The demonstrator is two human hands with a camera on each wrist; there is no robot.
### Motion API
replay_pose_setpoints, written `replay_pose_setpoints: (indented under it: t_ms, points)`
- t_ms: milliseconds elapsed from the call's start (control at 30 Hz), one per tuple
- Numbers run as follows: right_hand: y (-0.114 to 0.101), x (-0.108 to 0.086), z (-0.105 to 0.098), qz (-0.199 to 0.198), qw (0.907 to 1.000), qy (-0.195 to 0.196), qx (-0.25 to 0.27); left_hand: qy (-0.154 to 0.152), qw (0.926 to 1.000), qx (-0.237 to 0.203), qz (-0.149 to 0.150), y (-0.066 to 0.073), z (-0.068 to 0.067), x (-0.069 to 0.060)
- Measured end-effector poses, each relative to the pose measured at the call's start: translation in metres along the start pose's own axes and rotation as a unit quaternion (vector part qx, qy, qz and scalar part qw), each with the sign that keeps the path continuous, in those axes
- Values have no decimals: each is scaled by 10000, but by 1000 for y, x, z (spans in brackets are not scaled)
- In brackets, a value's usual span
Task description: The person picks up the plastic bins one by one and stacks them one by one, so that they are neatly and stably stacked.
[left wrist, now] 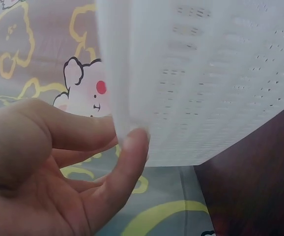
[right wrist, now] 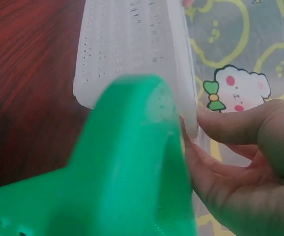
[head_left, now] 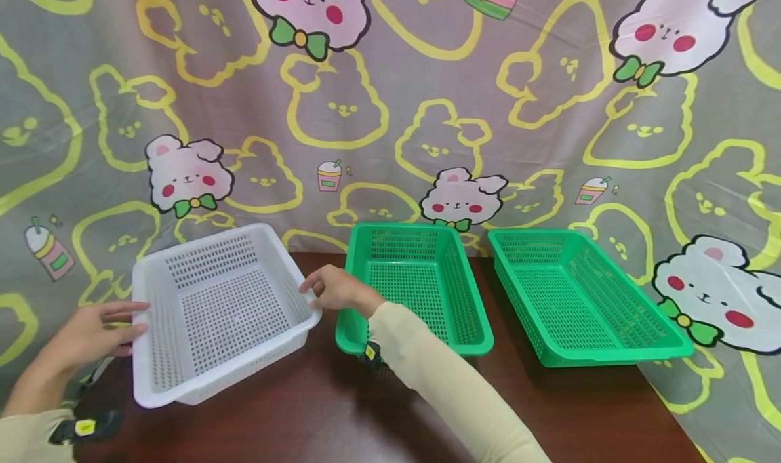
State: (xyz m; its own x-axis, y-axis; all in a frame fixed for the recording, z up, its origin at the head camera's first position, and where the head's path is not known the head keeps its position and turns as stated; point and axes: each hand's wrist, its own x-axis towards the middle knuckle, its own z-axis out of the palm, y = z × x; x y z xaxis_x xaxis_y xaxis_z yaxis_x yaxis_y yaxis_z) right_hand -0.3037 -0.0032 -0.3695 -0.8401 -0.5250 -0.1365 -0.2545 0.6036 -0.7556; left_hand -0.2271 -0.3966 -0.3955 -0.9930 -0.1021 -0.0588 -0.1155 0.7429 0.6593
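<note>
At the left of the worktop (head_left: pixel 293 415): the white basket (head_left: pixel 238 314), near the middle green basket (head_left: pixel 415 293) but apart; the right green basket (head_left: pixel 561 307) stands further along
Hands on its rim (head_left: pixel 142 354): the left hand (head_left: pixel 91 331) pinches the left side, the right hand (head_left: pixel 335 288) pinches the right side
Done, I judge: gripping from both sides
Remaining, I judge: settling its position and releasing it
White basket's look: rectangular, slotted walls, perforated bottom, standing askew; whether it rests fully, I cannot tell
</note>
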Motion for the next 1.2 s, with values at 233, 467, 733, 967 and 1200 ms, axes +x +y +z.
replay_pose_setpoints:
  t_ms: [233,467,733,967,1200]
  points:
    - [2,-1,-6,-188,9996,-100,161,133,9999,-15,98,3,-3,-4]
    - [5,-5,-15,-401,9967,-166,687,461,9988,19,155,8,-5,-8]
    - [7,-11,-27,-244,9925,-159,1184,551,9978,-139,338,18,-9,-9]
    - [6,-15,-33,-179,9923,-68,1223,623,9972,-179,367,30,-12,-13]
    - [5,-23,-47,-272,9927,23,1174,601,9971,-152,452,45,-15,-14]
